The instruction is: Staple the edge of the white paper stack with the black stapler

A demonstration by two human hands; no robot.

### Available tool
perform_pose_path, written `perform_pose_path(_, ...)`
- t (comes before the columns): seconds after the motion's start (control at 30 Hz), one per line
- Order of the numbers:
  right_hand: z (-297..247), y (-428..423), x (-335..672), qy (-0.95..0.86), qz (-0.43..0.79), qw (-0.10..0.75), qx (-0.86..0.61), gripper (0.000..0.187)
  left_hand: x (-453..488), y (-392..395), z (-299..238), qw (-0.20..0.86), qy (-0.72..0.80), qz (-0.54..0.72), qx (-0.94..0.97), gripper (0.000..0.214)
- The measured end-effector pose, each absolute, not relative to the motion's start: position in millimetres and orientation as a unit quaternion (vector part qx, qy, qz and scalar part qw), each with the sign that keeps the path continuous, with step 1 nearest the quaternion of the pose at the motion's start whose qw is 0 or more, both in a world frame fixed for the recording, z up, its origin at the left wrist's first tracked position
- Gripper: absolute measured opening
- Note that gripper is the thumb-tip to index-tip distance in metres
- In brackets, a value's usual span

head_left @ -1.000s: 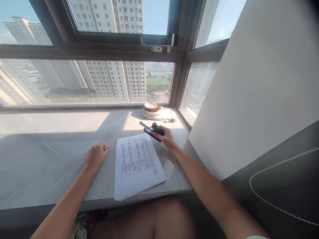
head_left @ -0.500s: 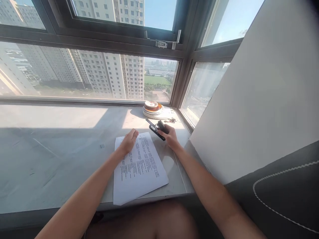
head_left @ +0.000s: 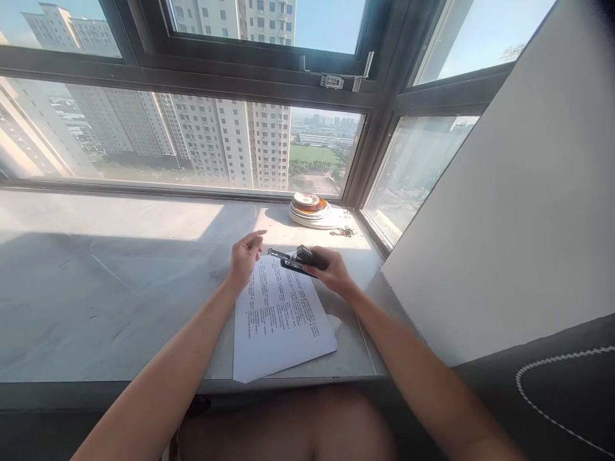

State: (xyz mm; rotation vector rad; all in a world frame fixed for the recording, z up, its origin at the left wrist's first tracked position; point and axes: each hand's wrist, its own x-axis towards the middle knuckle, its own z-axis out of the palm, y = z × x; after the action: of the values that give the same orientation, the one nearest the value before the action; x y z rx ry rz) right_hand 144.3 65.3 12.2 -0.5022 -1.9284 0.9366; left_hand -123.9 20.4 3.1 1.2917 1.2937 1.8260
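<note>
My right hand [head_left: 334, 272] is wrapped round a black stapler [head_left: 310, 257] above the top of the paper. The stapler's jaws are spread, and a narrow metal part points left out of it. Just left of that metal tip is my left hand [head_left: 247, 257], its index finger stretched out and the others curled in. Whether something small sits in those curled fingers is hidden. Below both hands, printed sheets of paper [head_left: 283, 320] lie on the sill, their lower edge at the sill's front.
A stack of plates [head_left: 312, 214] stands in the window corner, with a small dark tangle [head_left: 343, 232] beside it. A small clear piece [head_left: 214, 274] lies left of the paper. The window frame [head_left: 192, 83] bounds the back, a white panel [head_left: 490, 211] the right.
My right hand has brought the stapler left over the paper's top edge and turned it flatter. My left hand has risen toward it and its index finger has straightened. The view has shifted.
</note>
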Motion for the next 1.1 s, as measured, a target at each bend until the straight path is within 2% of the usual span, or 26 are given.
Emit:
perform_pose_path(0.13,13.6,73.1,149.3,-0.77,0.343,0.497,-0.208,0.046,-125.2,22.0,0.4,0.285,0.471,0.674,0.493,0.045)
perform_pose_path(0.23,9.1,79.7,150.4,-0.777,0.321,0.496,-0.219,0.045,-124.4,25.2,-1.8,0.281,0.467,0.677,0.494,0.048)
perform_pose_path(0.5,-2.1,86.1,143.5,-0.812,0.265,0.472,-0.218,0.04,-119.5,19.4,7.5,0.16,0.495,0.625,0.583,0.033)
perform_pose_path(0.77,-7.5,86.3,139.7,-0.843,0.259,0.43,-0.191,0.038,-117.1,16.9,10.7,0.152,0.503,0.6,0.603,0.034)
perform_pose_path(0.97,-12.6,91.5,141.7,-0.838,0.259,0.444,-0.183,0.038,-123.3,20.5,6.3,0.175,0.504,0.595,0.601,0.044)
perform_pose_path(1.1,-14.1,92.2,141.1,-0.835,0.266,0.449,-0.172,0.039,-124.3,19.7,5.6,0.178,0.494,0.566,0.635,0.041)
